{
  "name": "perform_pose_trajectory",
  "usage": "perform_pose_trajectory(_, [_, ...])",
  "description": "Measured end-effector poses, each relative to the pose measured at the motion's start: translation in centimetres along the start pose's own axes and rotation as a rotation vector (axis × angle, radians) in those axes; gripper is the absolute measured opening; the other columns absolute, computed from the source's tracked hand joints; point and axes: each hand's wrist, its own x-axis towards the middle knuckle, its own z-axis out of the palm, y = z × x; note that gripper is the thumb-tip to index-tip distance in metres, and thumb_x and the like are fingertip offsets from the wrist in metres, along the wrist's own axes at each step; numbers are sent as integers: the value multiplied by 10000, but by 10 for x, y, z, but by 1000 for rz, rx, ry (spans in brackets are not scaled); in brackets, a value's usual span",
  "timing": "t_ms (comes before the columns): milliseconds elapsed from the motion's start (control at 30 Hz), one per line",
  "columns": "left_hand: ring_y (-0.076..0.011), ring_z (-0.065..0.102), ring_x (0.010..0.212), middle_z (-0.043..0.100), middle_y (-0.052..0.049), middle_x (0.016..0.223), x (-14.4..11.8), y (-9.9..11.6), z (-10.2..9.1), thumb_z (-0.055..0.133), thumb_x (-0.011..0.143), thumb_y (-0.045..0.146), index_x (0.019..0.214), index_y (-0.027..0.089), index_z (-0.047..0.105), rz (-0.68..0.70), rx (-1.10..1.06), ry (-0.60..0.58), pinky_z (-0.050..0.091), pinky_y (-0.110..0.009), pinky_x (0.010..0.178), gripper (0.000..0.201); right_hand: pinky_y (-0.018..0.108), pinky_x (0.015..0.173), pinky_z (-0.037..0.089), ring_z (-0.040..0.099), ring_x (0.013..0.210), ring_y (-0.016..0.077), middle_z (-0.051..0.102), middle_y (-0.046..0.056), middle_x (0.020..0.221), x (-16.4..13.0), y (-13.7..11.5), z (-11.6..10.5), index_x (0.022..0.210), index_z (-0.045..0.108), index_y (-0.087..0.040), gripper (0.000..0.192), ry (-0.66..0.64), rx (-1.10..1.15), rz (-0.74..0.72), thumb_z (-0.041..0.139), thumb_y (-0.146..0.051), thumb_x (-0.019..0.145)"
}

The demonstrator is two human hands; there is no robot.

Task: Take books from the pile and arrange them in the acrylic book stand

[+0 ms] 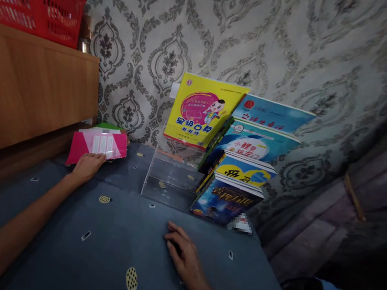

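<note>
Resting on pink booklet [98, 146] left of clear acrylic rack [168, 180]: left hand [88, 167], fingers flat on near edge, not clamped. Booklet likely thin, light, floppy; pinch near edge. Right hand [184, 255] loosely curled, empty, on blue cloth [109, 249] before rack.

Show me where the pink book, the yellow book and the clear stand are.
pink book [102, 145]: head view, middle of its cover.
yellow book [201, 111]: head view, centre of its front cover.
clear stand [168, 185]: head view, its front wall.
</note>
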Motion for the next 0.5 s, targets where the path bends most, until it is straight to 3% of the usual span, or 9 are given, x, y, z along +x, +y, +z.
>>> perform_pose_trajectory(167, [-266, 718, 986, 755, -127, 1049, -32, 10, 3, 387, 1028, 279, 1045, 182, 664, 98, -21, -118, 529, -362, 866, 294, 507, 1085, 472, 595, 1303, 296, 610, 183, 1402, 2, 0, 0, 1025, 707, -202, 262, -20, 6, 1, 479, -320, 970])
perform_pose_trajectory(500, [-259, 690, 1108, 723, -102, 1226, -69, 25, -21, 356, 1044, 293, 1118, 231, 671, 153, -69, -240, 528, -357, 909, 329, 494, 1090, 473, 600, 1297, 279, 608, 177, 1409, 2, -2, 0, 1043, 711, -195, 250, -12, -3, -6, 493, -275, 949])
